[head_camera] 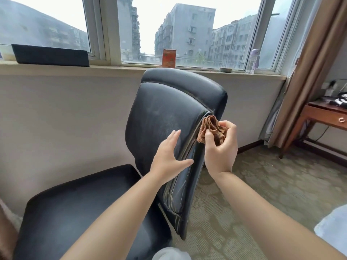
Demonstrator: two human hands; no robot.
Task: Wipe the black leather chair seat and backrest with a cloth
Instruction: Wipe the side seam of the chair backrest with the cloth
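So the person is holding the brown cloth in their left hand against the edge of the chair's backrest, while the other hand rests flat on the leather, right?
Not quite: the head view shows the brown cloth bunched in the right hand, at the edge of the backrest. The left hand is the one resting open on the leather.

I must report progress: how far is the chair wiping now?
Nothing looks clearly finished: the backrest still shows dusty streaks. In hand: the right hand holds the brown cloth at the backrest's side edge, while the left hand steadies its front. The seat is left.
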